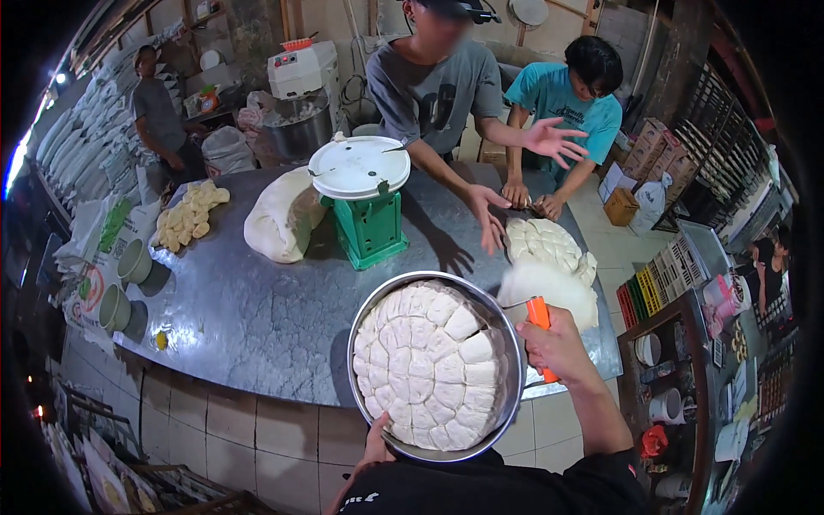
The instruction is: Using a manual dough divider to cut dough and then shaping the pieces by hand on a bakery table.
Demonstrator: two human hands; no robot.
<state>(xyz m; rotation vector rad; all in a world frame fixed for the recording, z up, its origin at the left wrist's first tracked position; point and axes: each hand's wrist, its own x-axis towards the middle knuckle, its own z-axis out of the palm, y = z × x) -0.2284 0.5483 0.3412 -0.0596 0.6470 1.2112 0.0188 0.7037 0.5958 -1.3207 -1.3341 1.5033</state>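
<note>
My left hand (pixel 375 448) grips the near rim of a round metal pan (pixel 350 360), tilted in front of me. Inside the pan lies a round of pale dough (pixel 421 369) scored into many pieces. In my right hand (pixel 562 348), closed beside the pan's right rim, is a tool with an orange handle (pixel 539 313); its working end is mostly hidden, so its kind is unclear. Past that hand, a smooth flat piece of dough (pixel 554 292) lies on the table, with another cut dough round (pixel 545 240) behind it.
A green scale (pixel 369 227) stands on the metal table (pixel 249 335) beside a large dough mass (pixel 279 215). Small dough pieces (pixel 190 215) and cups (pixel 135 262) lie left. A co-worker's open hands (pixel 489 215) reach over the table; another co-worker (pixel 571 94) handles the far dough.
</note>
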